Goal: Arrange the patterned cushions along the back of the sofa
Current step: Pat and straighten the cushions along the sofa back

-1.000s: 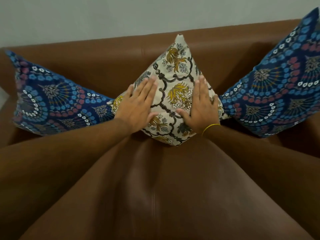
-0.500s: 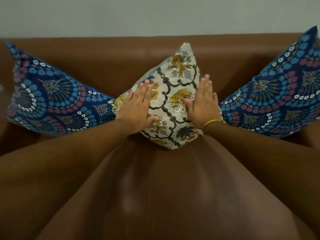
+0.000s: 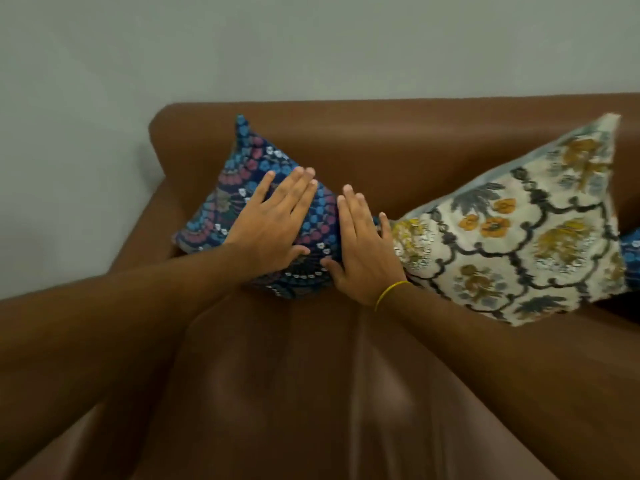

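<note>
Both hands had shifted from the cream cushion to the blue cushion; left hand and right hand pressed it, fingers flat, gripping nothing; seating continued.

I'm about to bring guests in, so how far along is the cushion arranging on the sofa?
Looks done: the cream floral cushion stands on a corner against the sofa back. In hand: the left hand and right hand lie flat on the blue cushion near the sofa's end, settling it. Left: only a sliver of another blue cushion shows at the edge; its placement can't be judged.
</note>
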